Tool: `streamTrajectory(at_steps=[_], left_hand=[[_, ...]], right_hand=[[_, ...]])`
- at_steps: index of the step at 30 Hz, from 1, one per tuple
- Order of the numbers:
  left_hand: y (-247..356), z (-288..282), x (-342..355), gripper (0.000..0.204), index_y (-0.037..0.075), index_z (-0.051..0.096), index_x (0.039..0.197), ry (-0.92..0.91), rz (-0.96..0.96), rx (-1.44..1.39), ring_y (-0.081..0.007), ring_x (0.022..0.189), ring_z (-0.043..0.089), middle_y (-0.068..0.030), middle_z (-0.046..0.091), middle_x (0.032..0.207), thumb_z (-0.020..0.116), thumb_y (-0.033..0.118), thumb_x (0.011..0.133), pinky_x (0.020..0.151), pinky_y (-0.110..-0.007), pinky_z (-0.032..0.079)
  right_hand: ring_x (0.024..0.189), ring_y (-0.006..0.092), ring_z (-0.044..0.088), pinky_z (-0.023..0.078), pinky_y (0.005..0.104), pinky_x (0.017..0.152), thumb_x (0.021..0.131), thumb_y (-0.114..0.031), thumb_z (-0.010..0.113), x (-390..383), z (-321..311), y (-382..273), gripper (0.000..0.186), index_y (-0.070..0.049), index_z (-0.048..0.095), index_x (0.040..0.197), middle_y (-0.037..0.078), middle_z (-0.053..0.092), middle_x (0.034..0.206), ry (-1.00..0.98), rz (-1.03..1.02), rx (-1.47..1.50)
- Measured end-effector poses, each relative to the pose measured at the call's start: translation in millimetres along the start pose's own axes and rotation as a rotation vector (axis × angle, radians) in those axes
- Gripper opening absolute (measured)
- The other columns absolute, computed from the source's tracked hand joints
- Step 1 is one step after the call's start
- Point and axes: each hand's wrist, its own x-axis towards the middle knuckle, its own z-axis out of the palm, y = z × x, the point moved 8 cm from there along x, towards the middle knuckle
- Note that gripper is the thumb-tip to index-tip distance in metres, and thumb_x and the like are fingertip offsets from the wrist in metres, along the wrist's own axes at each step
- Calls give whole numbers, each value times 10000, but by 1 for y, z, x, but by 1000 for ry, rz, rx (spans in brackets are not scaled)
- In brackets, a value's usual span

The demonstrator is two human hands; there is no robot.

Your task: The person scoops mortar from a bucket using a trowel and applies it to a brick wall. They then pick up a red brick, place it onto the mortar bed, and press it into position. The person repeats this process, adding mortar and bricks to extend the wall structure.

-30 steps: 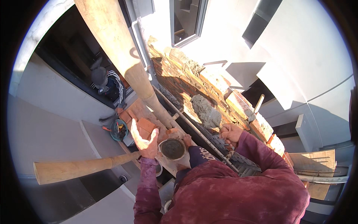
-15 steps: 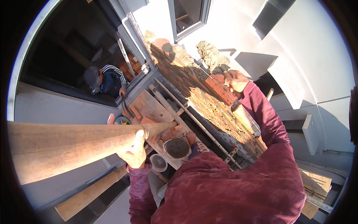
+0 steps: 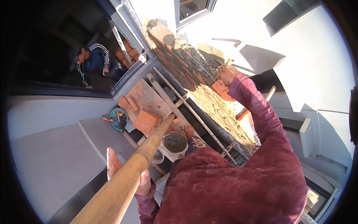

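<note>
My left hand [image 3: 143,183] is wrapped part way round a thick bamboo pole [image 3: 140,160], thumb on one side and fingers on the other. The pole slants up from the lower edge to the boards. My right hand [image 3: 228,74], fingers curled, is at the top of the brick wall, just above a red brick [image 3: 222,89] on the mortar bed [image 3: 203,99]. A thin string [image 3: 201,66] runs along the wall to that hand. Whether the fingers pinch the string is hidden. Nearer me on the wall lies what looks like a trowel with an orange handle [image 3: 242,113].
Wet mortar [image 3: 210,54] is heaped at the wall's far part. Loose bricks [image 3: 146,122], a bucket of mortar [image 3: 175,143] and a tool tub [image 3: 118,118] stand on or beside the plank [image 3: 143,98]. Another person [image 3: 95,61] crouches beyond the frame at left.
The view has turned. In it the bamboo pole swung from near level to a steep slant. My right hand shifted slightly up and left along the brick. The other person moved back from the frame.
</note>
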Motion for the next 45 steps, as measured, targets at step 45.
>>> streamTrajectory(at_steps=[45], left_hand=[[-8,3,-5,859,61,260,1377,-25,18,-83,-342,1348,345,-224,413,1392,754,411,767,1140,-539,232]], right_hand=[[780,412,616,475,472,716,952,-239,489,-63,-23,-102,266,26,504,976,246,600,802,10,705,918]])
